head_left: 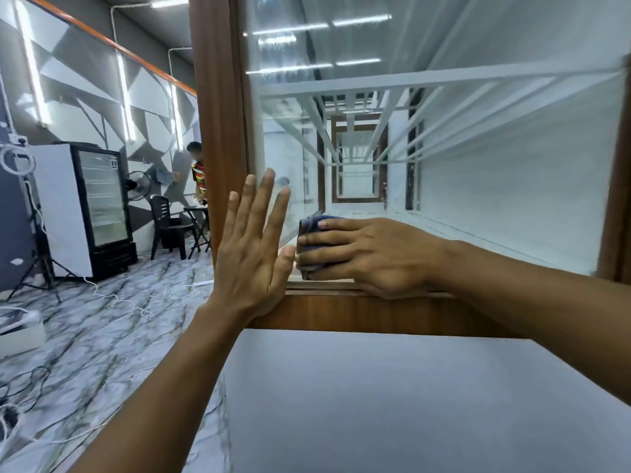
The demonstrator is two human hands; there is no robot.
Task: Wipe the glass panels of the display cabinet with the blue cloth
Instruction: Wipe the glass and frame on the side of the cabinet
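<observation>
Right fingers [336, 238] curl round the bunched blue cloth [316, 233], pressing it to the glass panel [444, 148] low down, just above the wooden frame [341, 314]. Left fingers [259, 206] are straight and slightly spread, the left hand [251, 261] flat against the frame's corner post, beside the right hand [372, 252]

You have two hands up: your left hand [251, 254] and your right hand [367, 254], both at the cabinet [222, 107]. There is one cloth [316, 244], against the cabinet's glass. Left of the cabinet you see one fridge [92, 206], one fan [138, 186], one chair [167, 223], one small table [198, 227], one tripod [37, 254] and one other person [198, 172].
</observation>
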